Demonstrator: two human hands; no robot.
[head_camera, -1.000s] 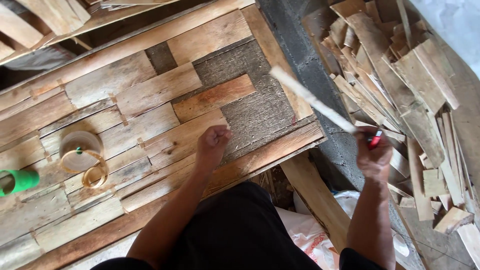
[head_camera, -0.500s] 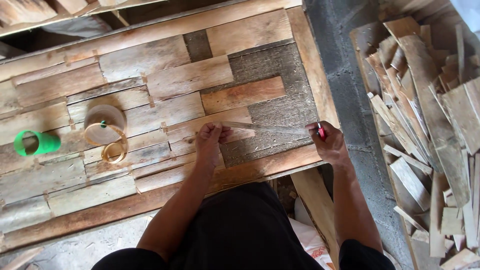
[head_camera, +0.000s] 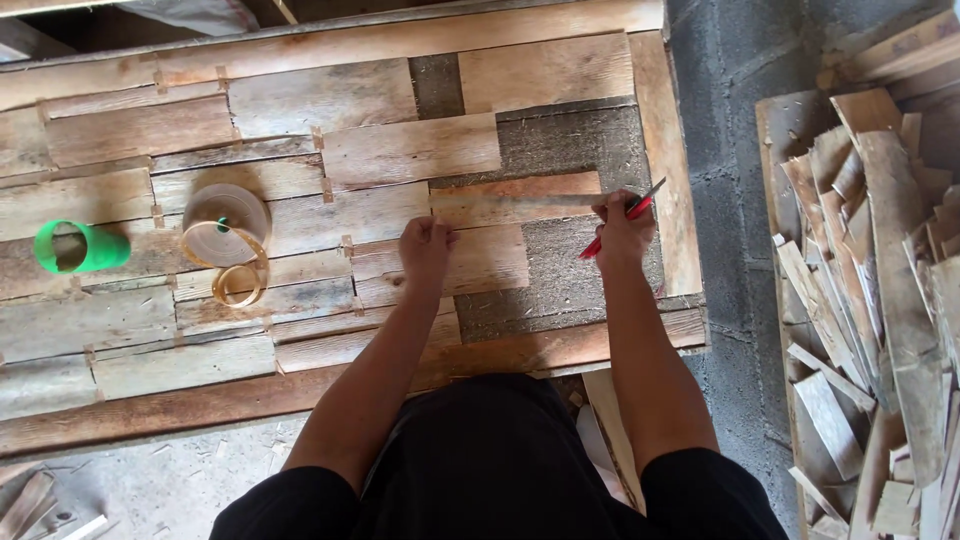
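Nearest the camera, a dark garment (head_camera: 500, 460) fills the bottom edge, and 2 bare forearms are stretched forward from it over a wooden panel (head_camera: 300, 390).

The left hand (head_camera: 426, 250) is held knuckles-up, fingers curled under, and is pressed down on the left end of a thin wooden strip (head_camera: 520, 201). Whether the strip is pinched or merely pinned flat cannot be told, since the fingertips are hidden beneath the hand.

The right hand (head_camera: 622, 228) is closed around a red pencil (head_camera: 622, 217), which is tilted with its upper end pointing up and to the right. The same hand is laid against the right end of the strip; the contact point is covered by the fingers.

The strip is laid level across a reddish plank (head_camera: 515, 198) and beside a bare patch of rough grey backing board (head_camera: 580, 270), between the 2 hands.

Further left on the panel, a roll of tape (head_camera: 226, 212) is seen with a loose coil of amber strapping (head_camera: 238, 285) just beside it, and a green cup (head_camera: 78, 247) lies on its side near the left edge.

At the right, apart from the panel, a heap of scrap wood pieces (head_camera: 870, 300) is cut off by the frame edge. The panel's far-left boards are likewise cut off.
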